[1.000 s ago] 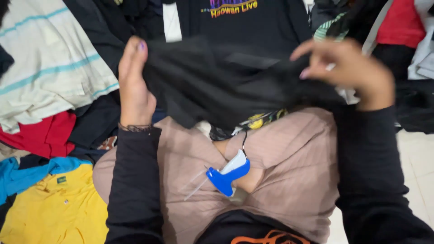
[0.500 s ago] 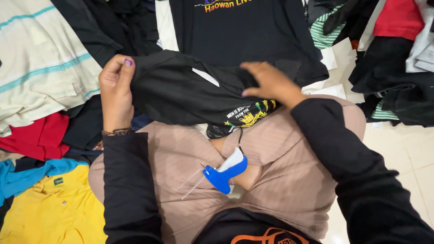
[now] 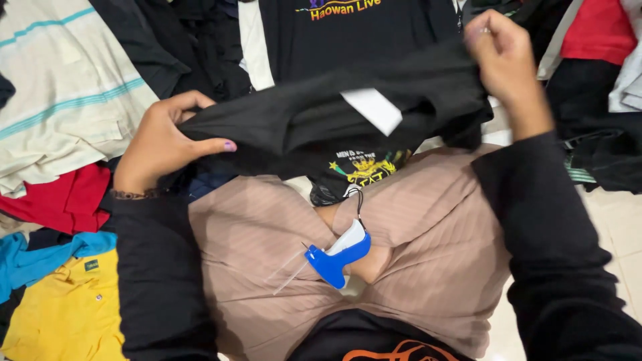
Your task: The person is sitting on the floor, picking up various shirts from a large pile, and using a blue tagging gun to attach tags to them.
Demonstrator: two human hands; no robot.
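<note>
**Black garment stretched between two hands above the lap**

At the far left lies a cream shirt with pale teal stripes (image 3: 60, 87), and below it a red garment (image 3: 60, 200), a blue one (image 3: 40, 257) and a yellow shirt (image 3: 63, 307) spread on the floor. Just right of these, the left hand (image 3: 164, 144) is clenched on one end of the black garment (image 3: 321, 117), thumb on top and fingers curled under the fold. From that grasp the cloth runs rightward and slightly upward as a bunched band, held in the air above the lap. A white tag (image 3: 371, 110) shows on it near the middle, and a part with a yellow and green print hangs down below the band towards the knees.

Under the garment, on the pinkish-tan trousers (image 3: 254, 247), rests a blue and white tagging gun (image 3: 338, 254) with its thin needle pointing left; a dark cord runs up from it.

At the upper right, the right hand (image 3: 505, 60) pinches the garment's other end between fingers and thumb, held higher than the left. Behind the band lies another black shirt with a coloured print (image 3: 348, 33), and more dark clothes (image 3: 602, 147) are piled at the right edge.
</note>
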